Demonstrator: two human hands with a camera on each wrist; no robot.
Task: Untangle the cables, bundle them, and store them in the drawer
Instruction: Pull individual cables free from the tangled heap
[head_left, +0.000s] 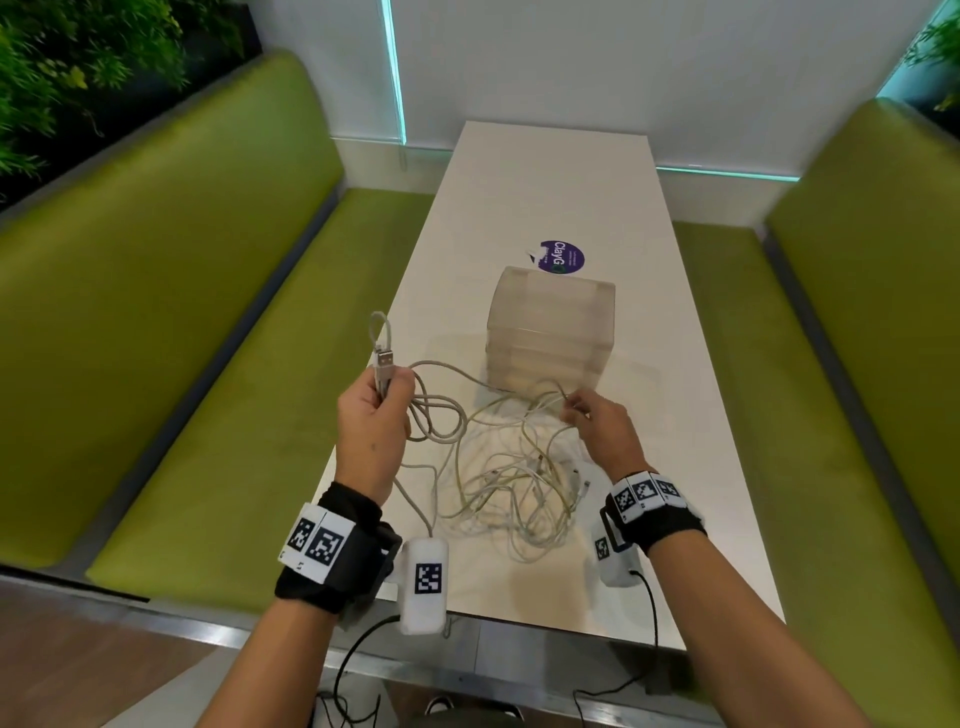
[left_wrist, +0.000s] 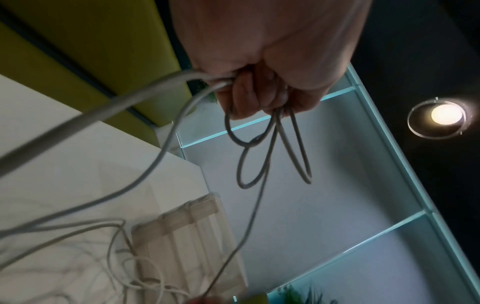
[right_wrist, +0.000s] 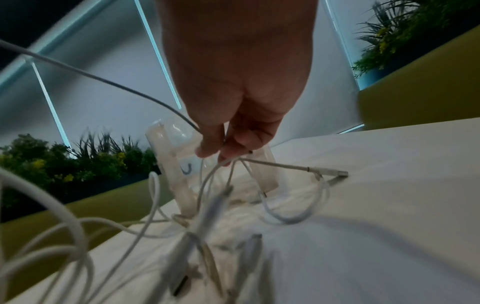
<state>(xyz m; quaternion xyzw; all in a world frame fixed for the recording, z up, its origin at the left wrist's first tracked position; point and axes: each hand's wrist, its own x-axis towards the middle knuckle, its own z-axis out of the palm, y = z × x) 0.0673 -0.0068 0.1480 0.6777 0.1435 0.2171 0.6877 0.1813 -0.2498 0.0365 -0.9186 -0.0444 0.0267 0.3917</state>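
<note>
A tangle of several white cables (head_left: 511, 483) lies on the white table (head_left: 561, 182) in front of a translucent plastic drawer unit (head_left: 551, 327). My left hand (head_left: 376, 410) is raised above the table's left edge and grips looped turns of one grey-white cable (left_wrist: 262, 156), whose USB plug (head_left: 385, 359) sticks up from the fist. My right hand (head_left: 597, 421) is over the pile and pinches a strand (right_wrist: 223, 164) between thumb and fingertips (right_wrist: 207, 151). A plug end (right_wrist: 330, 173) trails to the right of it.
Green padded benches (head_left: 171, 291) run along both sides of the table. A purple round sticker (head_left: 561, 257) lies behind the drawer unit. Plants (head_left: 78, 62) stand behind the left bench. White sensor boxes (head_left: 425, 584) hang at both wrists.
</note>
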